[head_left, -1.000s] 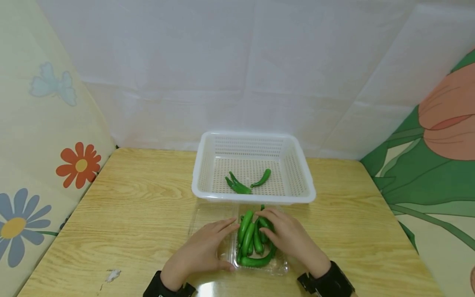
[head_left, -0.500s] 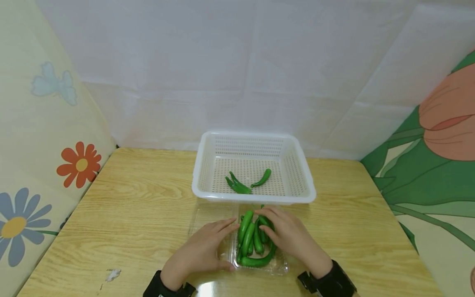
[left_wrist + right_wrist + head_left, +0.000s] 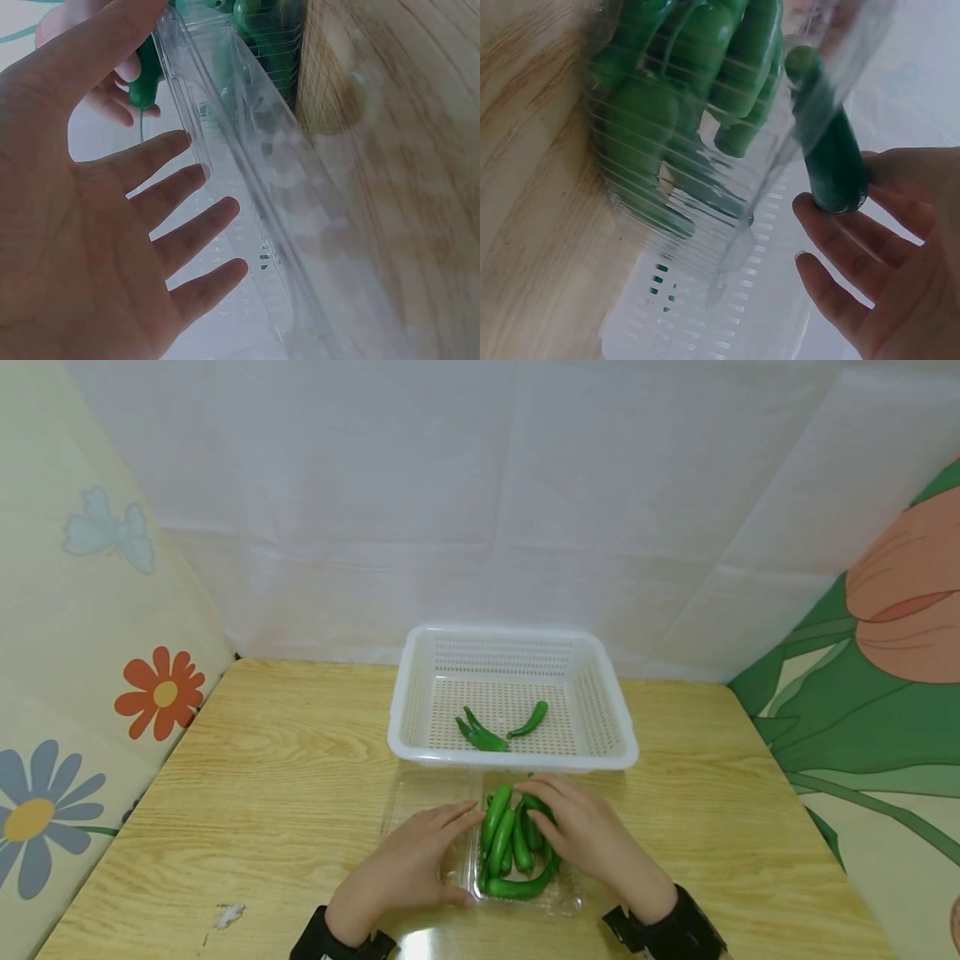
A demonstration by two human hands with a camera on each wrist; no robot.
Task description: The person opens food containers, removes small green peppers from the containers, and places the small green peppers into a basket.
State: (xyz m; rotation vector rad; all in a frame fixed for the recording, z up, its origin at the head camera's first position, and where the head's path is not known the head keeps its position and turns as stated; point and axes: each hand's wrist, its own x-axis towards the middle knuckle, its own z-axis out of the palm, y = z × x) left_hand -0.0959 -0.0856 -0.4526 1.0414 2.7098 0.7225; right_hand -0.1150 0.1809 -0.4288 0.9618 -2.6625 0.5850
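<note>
A clear plastic clamshell box point(image 3: 564, 902) lies unfolded on the table, its lid point(image 3: 423, 789) flat to the left. Several green chili peppers point(image 3: 502, 843) fill the base. My right hand point(image 3: 588, 835) is over the right side of the box, its thumb and fingers gripping one green chili pepper point(image 3: 832, 161) near its end. On the left, my left hand point(image 3: 408, 864) spreads over the lid, fingers extended; in the left wrist view the fingertips point(image 3: 225, 214) are right at the box's clear edge. Neither palm holds anything else.
Just behind the box stands a white perforated plastic basket point(image 3: 626, 752) with several green chili peppers point(image 3: 483, 737) inside. The wooden table point(image 3: 285, 735) ends at a white backdrop, with patterned side panels. A pale chipped patch point(image 3: 228, 916) marks the table at the front left.
My right hand and wrist have shifted very slightly to the right, the chili pepper moving a little with them. The left hand, box and basket stay put.
</note>
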